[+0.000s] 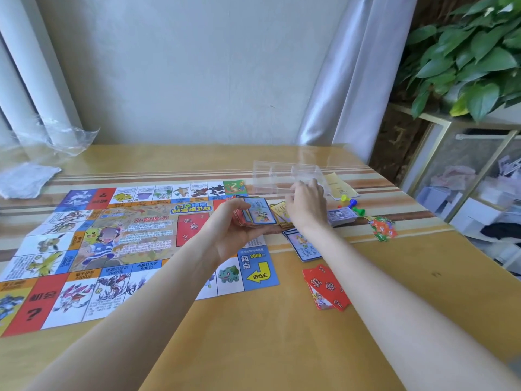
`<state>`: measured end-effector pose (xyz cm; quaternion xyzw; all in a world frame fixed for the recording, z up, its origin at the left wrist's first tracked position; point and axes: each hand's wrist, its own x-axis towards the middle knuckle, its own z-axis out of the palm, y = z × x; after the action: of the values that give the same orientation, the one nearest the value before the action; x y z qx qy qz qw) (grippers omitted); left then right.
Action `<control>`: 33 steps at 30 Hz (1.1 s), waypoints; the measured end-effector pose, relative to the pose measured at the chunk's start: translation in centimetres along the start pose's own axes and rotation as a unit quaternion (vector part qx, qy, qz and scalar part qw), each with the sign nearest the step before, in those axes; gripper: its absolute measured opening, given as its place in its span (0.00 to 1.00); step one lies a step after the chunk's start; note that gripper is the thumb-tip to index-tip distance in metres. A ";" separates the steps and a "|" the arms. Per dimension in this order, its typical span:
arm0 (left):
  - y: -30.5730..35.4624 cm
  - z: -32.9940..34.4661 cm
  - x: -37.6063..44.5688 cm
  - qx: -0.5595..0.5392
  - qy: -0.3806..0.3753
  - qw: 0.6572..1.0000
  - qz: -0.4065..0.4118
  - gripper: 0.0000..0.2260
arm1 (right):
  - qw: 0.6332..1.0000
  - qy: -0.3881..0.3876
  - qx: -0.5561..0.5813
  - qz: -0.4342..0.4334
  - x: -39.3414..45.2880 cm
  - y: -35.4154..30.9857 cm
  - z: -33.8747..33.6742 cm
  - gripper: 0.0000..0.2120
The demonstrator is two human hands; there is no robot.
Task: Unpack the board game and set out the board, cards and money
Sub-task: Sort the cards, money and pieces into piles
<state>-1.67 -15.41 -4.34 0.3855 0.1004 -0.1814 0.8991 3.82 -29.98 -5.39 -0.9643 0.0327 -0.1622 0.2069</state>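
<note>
**Operator:** While my left hand (235,221) grips the card deck (255,214) from below, fingers curled round its edge and thumb laid over the blue-bordered top card, the deck hangs above the right edge of the game board (135,244). My worry is the fan: the cards already look slightly splayed, so a loose hold could spill them across the board.

**Observer:** And your other hand?

**Operator:** My right hand (306,204) reaches toward the clear plastic box (282,176), fingers loosely bent; whether they touch anything I cannot tell, since the back of the hand hides them. Beneath it lie yellow cards (277,211), and just beside it a stack of paper money (342,215) with coloured pawns (352,204) close by. A careless sweep there, I judge, would scatter the pawns or slide the notes.

**Observer:** How do things look?

**Operator:** A paper board lying flat and unfolded on the table (253,348). Blue-bordered cards (304,245) and red chance cards (327,289) sit right of it, each pile a little askew.
</note>
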 end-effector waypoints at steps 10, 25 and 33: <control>-1.7 1.7 -0.2 0.083 0.015 0.996 0.026 0.15 | 0.921 -0.156 0.347 0.090 -1.6 1.0 -4.3 0.14; -2.9 0.9 -0.9 0.148 0.073 0.985 0.038 0.04 | 0.983 -0.125 0.120 0.065 -3.9 3.9 -4.5 0.16; -2.8 1.8 -1.6 0.112 -0.006 0.994 0.003 0.08 | 0.928 -0.172 0.325 0.062 -4.6 2.0 -5.3 0.09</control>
<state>-4.15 -18.11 -4.39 0.4835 0.0727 -0.1908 0.8512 -2.22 -33.31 -3.02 -0.8532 0.0020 0.0172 0.5214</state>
